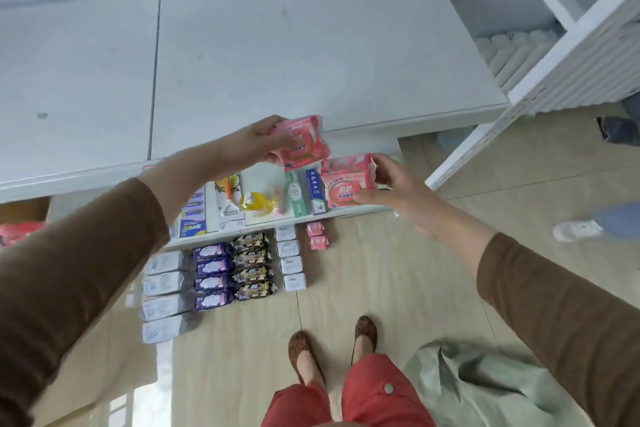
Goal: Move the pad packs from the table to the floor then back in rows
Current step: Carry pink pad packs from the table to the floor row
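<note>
Here, at the front edge of the table (pixel 277 45), I hold pink packs in both hands. My left hand (pixel 256 140) has its fingers curled round one pink pack (pixel 300 142), lifted just over that edge. My right hand (pixel 388 180) grips a stack of pink packs (pixel 346 180), thumb on the near side and fingers on the far end, a little lower and just in front of the table.

Below the table, on the floor (pixel 398 288), the rows are already well filled: a column of grey packs (pixel 166 295), then purple packs (pixel 213 276), dark packs (pixel 252 265), small white packs (pixel 290 256) and, last, two small pink packs (pixel 316 236). Under the table top runs a low shelf (pixel 277 218) with boxes and a yellow bottle (pixel 254 203).

The table top itself shows no packs in view, so I judge the move down to the floor nearly done, with the packs in my hands among the last to go. Whether they are on their way down or coming back up I cannot tell. The return to the table in rows looks wholly ahead of me.
</note>
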`<control>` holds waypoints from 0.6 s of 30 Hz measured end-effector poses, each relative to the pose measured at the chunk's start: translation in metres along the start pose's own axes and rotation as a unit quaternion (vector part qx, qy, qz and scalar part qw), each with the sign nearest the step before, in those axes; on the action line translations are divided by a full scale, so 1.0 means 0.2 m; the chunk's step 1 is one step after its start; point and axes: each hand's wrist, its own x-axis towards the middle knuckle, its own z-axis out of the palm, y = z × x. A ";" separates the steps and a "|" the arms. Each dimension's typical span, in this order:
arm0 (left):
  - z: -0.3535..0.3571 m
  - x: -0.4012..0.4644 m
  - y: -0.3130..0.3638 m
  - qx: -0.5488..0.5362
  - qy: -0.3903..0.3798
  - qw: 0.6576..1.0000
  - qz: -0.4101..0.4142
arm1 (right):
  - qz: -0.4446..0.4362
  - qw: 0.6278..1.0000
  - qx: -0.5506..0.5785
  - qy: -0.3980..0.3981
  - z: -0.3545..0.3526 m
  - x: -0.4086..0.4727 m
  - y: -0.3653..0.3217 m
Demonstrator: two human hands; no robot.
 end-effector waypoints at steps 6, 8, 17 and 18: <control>0.38 -0.07 -0.46 0.065 -0.021 0.994 -0.083 | 0.062 0.997 -0.033 -0.028 0.01 -0.23 0.53; 0.50 -0.05 -0.64 0.111 -0.011 0.987 -0.116 | 0.078 0.996 -0.042 -0.027 0.02 -0.26 0.73; 1.05 0.34 -1.59 0.197 0.033 0.968 -0.151 | 0.140 0.985 -0.097 0.001 0.16 -0.19 1.76; 1.10 0.40 -1.71 0.211 0.036 0.965 -0.150 | 0.142 0.985 -0.103 0.004 0.18 -0.16 1.88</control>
